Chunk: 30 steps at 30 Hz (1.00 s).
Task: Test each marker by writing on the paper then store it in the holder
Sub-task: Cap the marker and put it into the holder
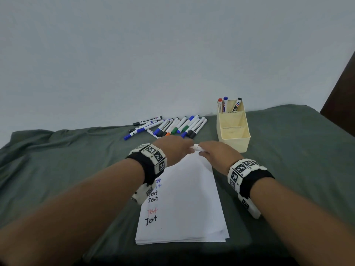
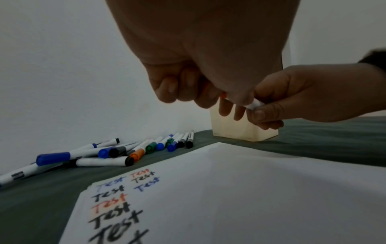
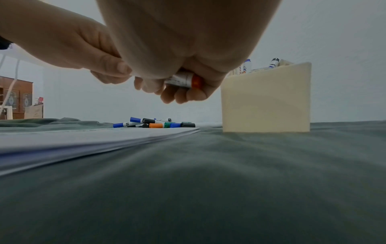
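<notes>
Forearms (image 1: 76, 198) reach out from under the camera, a tagged band on each wrist, and meet over the far end of the paper.

Under everything lies a green cloth (image 1: 57, 169) covering the worktop. On it sits the paper (image 1: 188, 198), a neat stack with "Test" written down its left side in black, blue and orange. Beyond its far right corner stands the cream holder (image 1: 234, 144), with three stored markers (image 1: 225, 104) upright in its rear compartment and the two nearer compartments showing nothing. To the left of the holder lie the loose markers (image 1: 169, 126), capped, in a fanned heap.

The left hand (image 1: 176, 148) and right hand (image 1: 217, 154) share one orange marker (image 1: 197, 147), held level in the air above the paper's far edge. The right fingers (image 3: 183, 95) curl around the white barrel. The left fingers (image 2: 188, 85) are curled and pinch the other end, where a bit of orange, likely the cap (image 2: 223, 95), shows.

I'd judge this a cap being worked, though I cannot tell whether off or on. Either way, keep the pull or push straight along the barrel and brace with the right hand. If uncapping, keep the cap in the left hand. If closing, seat it fully before storing the marker in the holder.
</notes>
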Tool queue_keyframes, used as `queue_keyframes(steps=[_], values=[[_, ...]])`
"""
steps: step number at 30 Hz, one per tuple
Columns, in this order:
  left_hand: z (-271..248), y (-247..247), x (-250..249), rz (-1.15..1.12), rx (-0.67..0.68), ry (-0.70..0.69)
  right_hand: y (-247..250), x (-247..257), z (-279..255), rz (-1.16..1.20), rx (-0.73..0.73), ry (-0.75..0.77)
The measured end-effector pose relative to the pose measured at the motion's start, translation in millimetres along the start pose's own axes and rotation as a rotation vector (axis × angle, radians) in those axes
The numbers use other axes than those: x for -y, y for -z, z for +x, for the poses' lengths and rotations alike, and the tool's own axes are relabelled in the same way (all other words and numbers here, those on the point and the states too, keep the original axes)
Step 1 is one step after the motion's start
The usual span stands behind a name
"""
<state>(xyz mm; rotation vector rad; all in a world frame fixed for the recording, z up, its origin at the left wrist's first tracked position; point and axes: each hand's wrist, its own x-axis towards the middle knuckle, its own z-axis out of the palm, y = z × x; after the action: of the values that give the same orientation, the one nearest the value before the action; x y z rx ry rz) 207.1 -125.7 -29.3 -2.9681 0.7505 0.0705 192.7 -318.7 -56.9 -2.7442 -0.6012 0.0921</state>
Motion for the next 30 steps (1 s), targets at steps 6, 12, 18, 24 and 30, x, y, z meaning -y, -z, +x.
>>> queue_keyframes(steps=[6, 12, 18, 24, 30], values=[[-5.6, -5.2, 23.9, -0.107, 0.068, 0.085, 1.4, 4.5, -2.8, -0.006, 0.056, 0.028], [-31.6, -27.1, 71.1, -0.298, 0.044, 0.396, 0.0, -0.7, -0.7, -0.024, 0.077, -0.036], [-58.1, -25.1, 126.0, 0.004, 0.208, 0.445, -2.2, -0.4, 1.4, -0.033, 0.072, -0.048], [-70.5, -36.8, 150.2, 0.027, 0.201, 0.405, -3.9, -0.4, 1.3, -0.045, 0.071, -0.054], [-76.8, -49.2, 156.8, -0.067, 0.165, 0.446, -7.6, -5.3, 3.2, -0.043, 0.053, -0.055]])
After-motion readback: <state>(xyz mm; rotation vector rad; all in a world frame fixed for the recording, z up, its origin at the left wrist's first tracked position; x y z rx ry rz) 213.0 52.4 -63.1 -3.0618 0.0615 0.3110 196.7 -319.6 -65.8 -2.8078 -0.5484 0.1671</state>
